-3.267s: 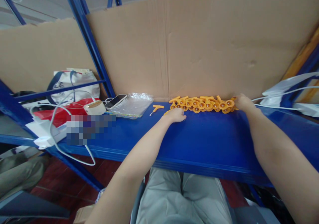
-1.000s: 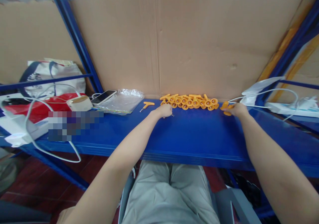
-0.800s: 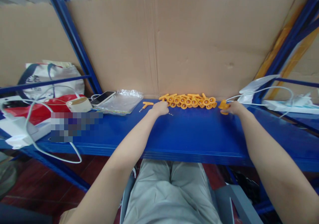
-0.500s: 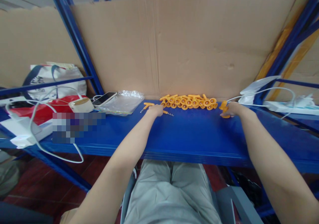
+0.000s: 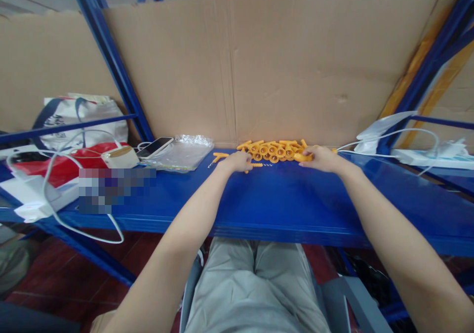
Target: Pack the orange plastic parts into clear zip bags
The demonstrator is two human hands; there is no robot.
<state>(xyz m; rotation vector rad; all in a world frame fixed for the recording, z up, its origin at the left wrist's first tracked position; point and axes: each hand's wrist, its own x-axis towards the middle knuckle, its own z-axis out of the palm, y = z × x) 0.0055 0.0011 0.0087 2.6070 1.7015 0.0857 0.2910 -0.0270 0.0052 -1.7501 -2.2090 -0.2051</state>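
My left hand (image 5: pixel 239 162) is closed on the yellow handle of a corkscrew (image 5: pixel 256 165), whose metal spiral points right, just above the blue shelf (image 5: pixel 281 194). Left of that hand lies another yellow T-handled corkscrew (image 5: pixel 221 155) with its spiral toward the left. My right hand (image 5: pixel 321 159) grips a yellow bell-shaped piece (image 5: pixel 304 157), its round end facing left toward the corkscrew. Behind and between the hands, a pile of yellow bell-shaped pieces (image 5: pixel 273 150) rests against the cardboard, round open ends facing me. The right fingers partly hide the piece they hold.
Clear plastic bags (image 5: pixel 185 154) and a phone (image 5: pixel 155 147) lie at left, beside a red item (image 5: pixel 89 155), a white power adapter (image 5: pixel 120 156) and cables. A cardboard sheet (image 5: pixel 289 66) stands at the back. A power strip (image 5: pixel 437 159) sits at right.
My right hand has moved left with the yellow piece, from the shelf's right side to the pile's right end. My left hand has shifted slightly right with the corkscrew.
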